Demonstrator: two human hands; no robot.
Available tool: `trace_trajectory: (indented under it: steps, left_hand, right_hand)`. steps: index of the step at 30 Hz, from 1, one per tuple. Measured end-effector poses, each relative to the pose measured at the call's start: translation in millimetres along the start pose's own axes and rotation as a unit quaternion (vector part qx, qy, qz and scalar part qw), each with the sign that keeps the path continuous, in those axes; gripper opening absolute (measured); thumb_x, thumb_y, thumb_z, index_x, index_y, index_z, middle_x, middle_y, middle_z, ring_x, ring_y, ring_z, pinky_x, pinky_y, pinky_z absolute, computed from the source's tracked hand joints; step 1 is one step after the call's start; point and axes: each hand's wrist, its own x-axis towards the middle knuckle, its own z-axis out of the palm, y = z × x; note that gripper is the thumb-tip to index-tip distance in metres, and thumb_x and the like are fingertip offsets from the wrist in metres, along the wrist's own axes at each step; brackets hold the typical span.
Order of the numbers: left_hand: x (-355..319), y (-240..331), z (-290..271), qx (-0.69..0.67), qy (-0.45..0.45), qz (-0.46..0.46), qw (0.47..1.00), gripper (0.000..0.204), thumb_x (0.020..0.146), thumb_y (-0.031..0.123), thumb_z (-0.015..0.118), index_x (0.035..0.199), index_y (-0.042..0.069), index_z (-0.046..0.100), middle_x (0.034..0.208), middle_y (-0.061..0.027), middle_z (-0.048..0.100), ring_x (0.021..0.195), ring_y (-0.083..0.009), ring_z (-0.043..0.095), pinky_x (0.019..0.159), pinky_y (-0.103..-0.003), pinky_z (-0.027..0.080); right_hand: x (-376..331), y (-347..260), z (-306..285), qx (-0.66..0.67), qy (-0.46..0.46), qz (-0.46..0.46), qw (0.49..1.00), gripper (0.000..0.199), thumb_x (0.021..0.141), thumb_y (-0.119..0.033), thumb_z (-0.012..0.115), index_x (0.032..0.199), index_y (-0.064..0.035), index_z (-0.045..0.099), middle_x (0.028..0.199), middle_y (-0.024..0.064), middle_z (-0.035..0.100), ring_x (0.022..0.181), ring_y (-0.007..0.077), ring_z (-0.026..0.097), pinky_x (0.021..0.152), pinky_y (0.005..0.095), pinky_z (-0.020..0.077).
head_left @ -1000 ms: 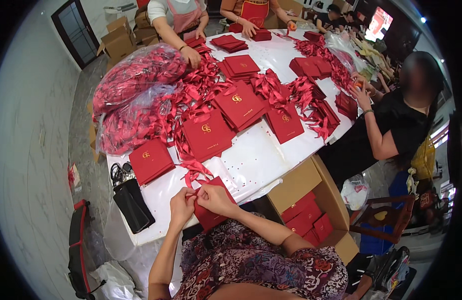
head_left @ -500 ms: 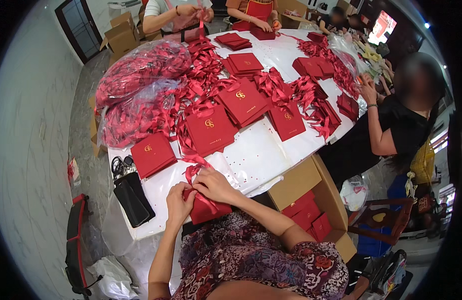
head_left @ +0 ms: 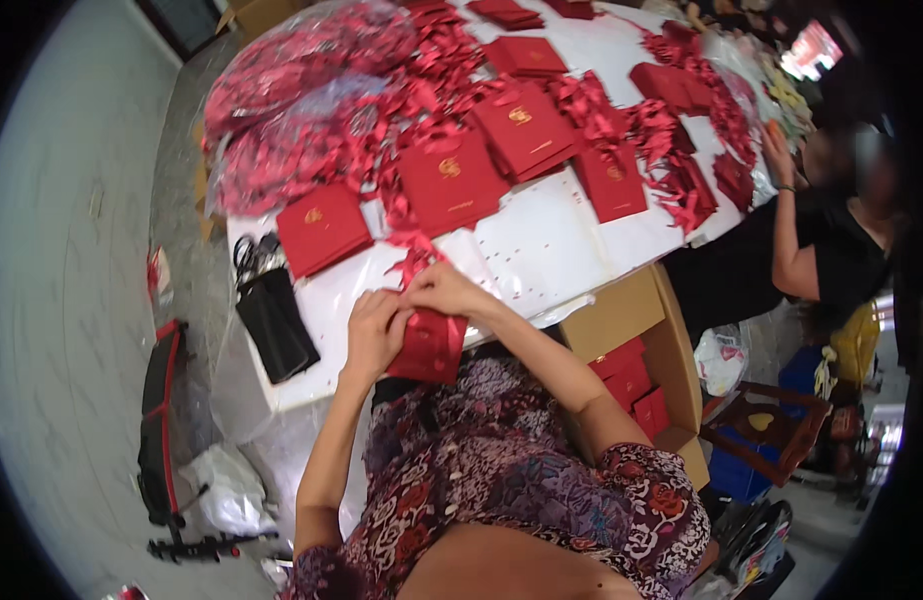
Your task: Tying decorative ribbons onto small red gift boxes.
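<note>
A small red paper bag (head_left: 429, 352) rests at the table's front edge, against my body. My left hand (head_left: 378, 325) is closed at its upper left side, thumb and fingers pinched together. Close beside it, my right hand (head_left: 449, 290) pinches a red ribbon (head_left: 415, 258) at the bag's top edge. The two hands nearly touch, and their fingertips hide just how the ribbon meets the bag. Loose ribbon trails away beyond my fingers toward a stack of larger red paper bags (head_left: 451, 185).
More stacked red bags (head_left: 323, 232) lie ahead, near plastic sacks of red ribbon (head_left: 291, 160). A black pouch (head_left: 277, 325) lies at my left. An open cardboard box (head_left: 676, 325) holding red bags stands to my right, with a co-worker in black (head_left: 831, 235) beyond.
The view has tipped down, so the table sits higher in the picture and the people at its far end have gone out of view. Both hands stay pinched at the bag's top.
</note>
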Motion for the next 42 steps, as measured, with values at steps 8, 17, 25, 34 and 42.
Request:
trace_trajectory:
  steps: [8, 17, 25, 34, 42]
  left_hand:
    - [-5.6, -15.3, 16.4, -0.039, 0.027, -0.125, 0.991, 0.013, 0.08, 0.009, 0.076, 0.085, 0.004, 0.066, 0.075, -0.0079, 0.059, 0.063, -0.0192, 0.054, 0.059, -0.031, 0.044]
    - [-3.2, -34.8, 24.4, -0.019, 0.068, -0.228, 0.971, 0.019, 0.083, 0.023, 0.076, 0.088, 0.006, 0.068, 0.081, -0.0097, 0.064, 0.075, -0.0273, 0.064, 0.069, -0.038, 0.048]
    - [4.6, -50.3, 45.8, 0.088, -0.014, -0.217, 0.972, 0.029, 0.078, 0.026, 0.079, 0.094, 0.004, 0.069, 0.074, -0.0086, 0.07, 0.069, -0.0292, 0.068, 0.066, -0.039, 0.052]
    - [6.2, -44.9, 43.8, -0.083, 0.017, -0.312, 0.946, 0.018, 0.082, 0.021, 0.073, 0.091, 0.004, 0.073, 0.07, -0.0046, 0.07, 0.059, -0.0121, 0.062, 0.057, -0.029, 0.048]
    - [18.8, -21.4, 42.3, -0.123, 0.026, -0.292, 0.948, 0.01, 0.082, 0.013, 0.071, 0.084, 0.003, 0.072, 0.071, -0.0075, 0.07, 0.06, -0.017, 0.064, 0.062, -0.031, 0.051]
  right_hand:
    - [6.0, 2.1, -17.7, 0.035, 0.192, -0.031, 0.98, 0.025, 0.087, -0.025, 0.072, 0.09, -0.0011, 0.074, 0.07, 0.0062, 0.07, 0.063, 0.0093, 0.062, 0.059, 0.0284, 0.0488]
    - [-10.3, -13.7, -11.4, -0.218, 0.21, -0.01, 0.953, 0.025, 0.083, -0.028, 0.074, 0.082, -0.004, 0.069, 0.073, 0.0106, 0.069, 0.068, 0.0265, 0.068, 0.062, 0.0368, 0.0515]
    - [2.5, 8.5, 3.5, -0.366, 0.201, -0.059, 0.907, 0.021, 0.081, -0.026, 0.074, 0.082, -0.0054, 0.067, 0.08, 0.0137, 0.069, 0.075, 0.034, 0.067, 0.067, 0.0446, 0.0519]
    - [-14.2, 8.2, 1.4, -0.083, 0.235, -0.059, 0.967, 0.014, 0.088, -0.016, 0.068, 0.089, -0.0017, 0.066, 0.078, 0.0144, 0.069, 0.074, 0.0275, 0.069, 0.067, 0.0367, 0.0528]
    - [-7.5, 16.1, 5.5, -0.038, 0.192, -0.055, 0.979, 0.019, 0.091, -0.015, 0.068, 0.101, 0.001, 0.069, 0.085, 0.0113, 0.072, 0.074, 0.017, 0.069, 0.069, 0.0295, 0.0531]
